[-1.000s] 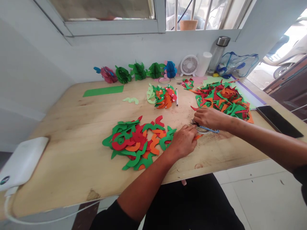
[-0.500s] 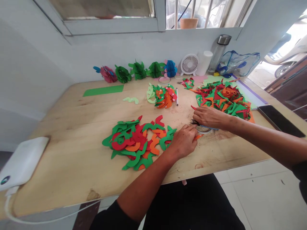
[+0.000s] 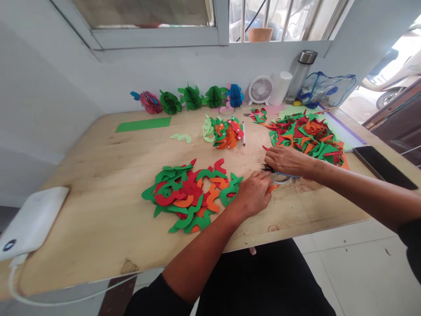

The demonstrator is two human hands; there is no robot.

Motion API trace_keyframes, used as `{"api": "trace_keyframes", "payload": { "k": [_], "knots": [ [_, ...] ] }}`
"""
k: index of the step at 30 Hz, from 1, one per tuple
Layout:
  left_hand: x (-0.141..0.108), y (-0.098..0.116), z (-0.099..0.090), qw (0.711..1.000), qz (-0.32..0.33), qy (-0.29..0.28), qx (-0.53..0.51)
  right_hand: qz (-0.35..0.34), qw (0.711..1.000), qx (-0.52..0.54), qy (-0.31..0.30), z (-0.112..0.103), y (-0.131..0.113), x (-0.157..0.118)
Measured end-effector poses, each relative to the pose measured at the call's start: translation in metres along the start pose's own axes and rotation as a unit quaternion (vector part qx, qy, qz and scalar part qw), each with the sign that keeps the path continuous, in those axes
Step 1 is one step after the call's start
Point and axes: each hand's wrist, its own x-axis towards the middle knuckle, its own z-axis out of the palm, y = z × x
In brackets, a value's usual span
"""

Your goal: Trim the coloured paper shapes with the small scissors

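Note:
My right hand (image 3: 285, 160) is closed around a small dark-jawed tool (image 3: 267, 168), likely pliers. A bit of blue handle shows below the wrist, and the palm hides the rest. My left hand (image 3: 255, 193) rests on the table with its fingers curled together right below the tool's jaws. What its fingertips pinch is hidden. An orange paper piece (image 3: 273, 188) pokes out beside the left fingers, and a red paper tip (image 3: 265, 148) shows beyond the right fingers. Under the right hand lies a round, pale object (image 3: 279, 177), partly covered. Curved red, green and orange paper cutouts (image 3: 187, 197) are heaped left of my left hand.
Paper scraps (image 3: 305, 136) are piled behind my right hand. A phone (image 3: 384, 166) lies at the right. Farther back are a clump of cut pieces (image 3: 226, 134), a pen (image 3: 243, 134), a fan (image 3: 261, 90) and a bottle (image 3: 301, 74). A white device (image 3: 36, 219) sits left.
The view has shifted very slightly. Both hands keep the same place and grip, and the paper heaps lie as before.

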Motion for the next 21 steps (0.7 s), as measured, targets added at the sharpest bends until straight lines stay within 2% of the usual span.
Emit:
{"api": "trace_keyframes", "payload": {
  "k": [9, 21],
  "knots": [
    [-0.002, -0.001, -0.001, 1.000, 0.012, 0.001, -0.002, 0.038, 0.998, 0.049, 0.014, -0.009, 0.009, -0.004],
    [-0.001, 0.001, -0.002, 1.000, 0.002, -0.010, 0.012, 0.024, 0.993, 0.107, 0.039, 0.000, 0.000, -0.014]
  ]
}}
